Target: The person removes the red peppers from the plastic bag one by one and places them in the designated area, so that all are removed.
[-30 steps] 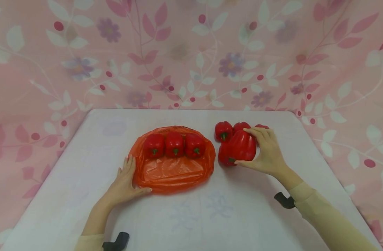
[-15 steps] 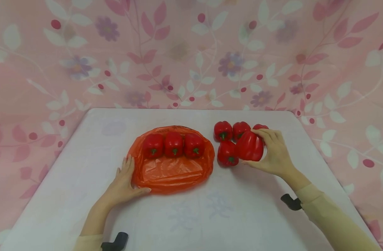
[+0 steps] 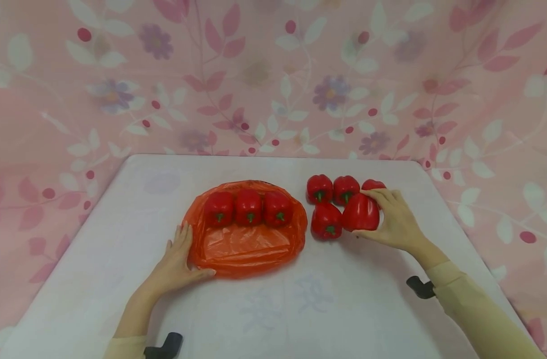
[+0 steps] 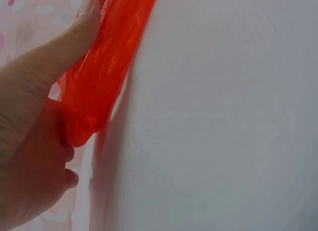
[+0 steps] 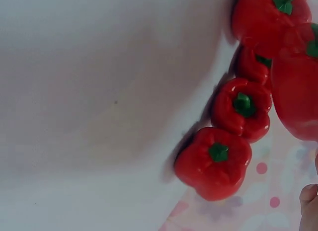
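Observation:
An orange plastic bag (image 3: 246,244) lies spread open on the table, with three red bell peppers (image 3: 248,205) in a row along its far side. My left hand (image 3: 175,262) rests at the bag's left edge, thumb and fingers spread apart; the left wrist view shows the thumb (image 4: 64,49) against the plastic. To the right, my right hand (image 3: 396,219) grips a red bell pepper (image 3: 359,213) between thumb and fingers. In the right wrist view this held pepper (image 5: 298,89) is cut off by the frame edge, and little of the hand shows.
Beside the held pepper stands another red bell pepper (image 3: 326,223). Three more form a back row: left (image 3: 320,188), middle (image 3: 346,188) and right, the last one (image 3: 373,185) partly covered by my right hand. A floral cloth (image 3: 273,75) hangs behind the white table (image 3: 273,319).
My right hand has moved to the right with its bell pepper, away from in front of the near pepper, then slightly lower. The left hand and the bag stay put.

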Tool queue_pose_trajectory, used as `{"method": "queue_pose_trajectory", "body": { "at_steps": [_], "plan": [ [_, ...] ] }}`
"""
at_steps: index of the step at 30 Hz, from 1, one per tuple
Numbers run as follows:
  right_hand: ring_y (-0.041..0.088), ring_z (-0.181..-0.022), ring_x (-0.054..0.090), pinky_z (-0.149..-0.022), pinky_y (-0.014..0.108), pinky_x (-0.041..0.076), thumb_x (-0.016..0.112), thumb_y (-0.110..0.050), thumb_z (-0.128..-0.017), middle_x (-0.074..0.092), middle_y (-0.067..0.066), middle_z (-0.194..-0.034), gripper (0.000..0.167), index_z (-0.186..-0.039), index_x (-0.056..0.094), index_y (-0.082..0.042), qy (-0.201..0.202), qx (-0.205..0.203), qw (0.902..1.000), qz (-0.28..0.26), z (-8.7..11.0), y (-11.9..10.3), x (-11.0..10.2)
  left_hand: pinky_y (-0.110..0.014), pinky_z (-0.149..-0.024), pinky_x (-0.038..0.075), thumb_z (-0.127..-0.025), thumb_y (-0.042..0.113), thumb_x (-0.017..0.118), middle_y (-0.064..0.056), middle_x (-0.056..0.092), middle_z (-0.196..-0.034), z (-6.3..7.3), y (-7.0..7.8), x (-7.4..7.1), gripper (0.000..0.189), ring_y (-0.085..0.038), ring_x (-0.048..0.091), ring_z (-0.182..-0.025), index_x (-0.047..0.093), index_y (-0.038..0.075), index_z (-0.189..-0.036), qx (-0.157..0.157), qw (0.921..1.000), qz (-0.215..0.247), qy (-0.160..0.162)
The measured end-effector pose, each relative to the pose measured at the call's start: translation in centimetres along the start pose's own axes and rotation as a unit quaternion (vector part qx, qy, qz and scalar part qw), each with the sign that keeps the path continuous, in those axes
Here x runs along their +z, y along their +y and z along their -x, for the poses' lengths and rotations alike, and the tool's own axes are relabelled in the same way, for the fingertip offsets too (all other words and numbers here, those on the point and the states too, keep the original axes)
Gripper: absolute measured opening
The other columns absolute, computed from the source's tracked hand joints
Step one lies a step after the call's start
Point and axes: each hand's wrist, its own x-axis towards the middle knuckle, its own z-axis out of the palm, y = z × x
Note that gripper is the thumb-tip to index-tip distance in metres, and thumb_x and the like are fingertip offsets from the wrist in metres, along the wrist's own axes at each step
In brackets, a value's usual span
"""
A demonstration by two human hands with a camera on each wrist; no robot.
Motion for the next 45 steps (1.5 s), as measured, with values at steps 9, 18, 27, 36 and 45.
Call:
{"method": "queue_pose_trajectory", "body": {
  "at_steps": [9,18,27,36,45],
  "plan": [
    [0.030,-0.106,0.043,-0.074,0.056,0.053,0.090,-0.038,-0.059,0.052,0.012,-0.122,0.086,-0.130,0.052,-0.009,-0.038,0.022,0.9990,-0.012,0.3,1.6,0.3,-0.061,-0.112,-0.003,-0.069,0.057,0.079,-0.023,-0.004,-0.159,0.1,0.4,-0.2,0.128,-0.039,-0.010,-0.144,0.004,-0.007,-0.151,-0.003,1.0000,-0.002,-0.001],
    [0.034,-0.112,0.043,-0.076,0.058,0.054,0.087,-0.044,-0.065,0.052,0.015,-0.116,0.080,-0.126,0.049,-0.008,-0.123,0.066,0.9889,-0.049,0.1,1.9,1.0,-0.062,-0.112,-0.003,-0.069,0.057,0.079,-0.023,-0.004,-0.159,0.0,0.0,0.1,0.127,-0.038,-0.010,-0.145,0.003,-0.006,-0.151,-0.002,1.0000,-0.002,0.000],
    [0.026,-0.103,0.046,-0.080,0.051,0.053,0.081,-0.045,-0.073,0.058,0.011,-0.123,0.075,-0.132,0.052,-0.009,-0.153,0.043,0.9867,-0.036,0.1,2.0,2.1,-0.062,-0.112,-0.003,-0.069,0.058,0.078,-0.022,-0.004,-0.159,0.1,0.1,0.0,0.128,-0.036,-0.011,-0.145,0.003,-0.005,-0.151,-0.006,1.0000,0.000,-0.001],
    [0.034,-0.116,0.042,-0.089,0.058,0.045,0.072,-0.057,-0.077,0.044,0.018,-0.142,0.088,-0.145,0.042,-0.008,-0.189,0.045,0.9809,-0.009,0.2,1.9,2.2,-0.062,-0.112,-0.003,-0.069,0.057,0.079,-0.022,-0.004,-0.159,0.2,0.1,0.0,0.127,-0.037,-0.011,-0.145,0.004,-0.005,-0.151,-0.005,1.0000,0.001,-0.001],
    [0.039,-0.123,0.033,-0.095,0.066,0.034,0.076,-0.056,-0.073,0.037,0.016,-0.148,0.099,-0.148,0.033,-0.008,-0.161,0.055,0.9855,0.004,0.3,1.8,2.5,-0.061,-0.112,-0.004,-0.070,0.056,0.079,-0.023,-0.005,-0.159,0.1,0.3,-0.1,0.127,-0.037,-0.011,-0.145,0.003,-0.006,-0.151,-0.005,1.0000,0.000,-0.002]
  ]
}}
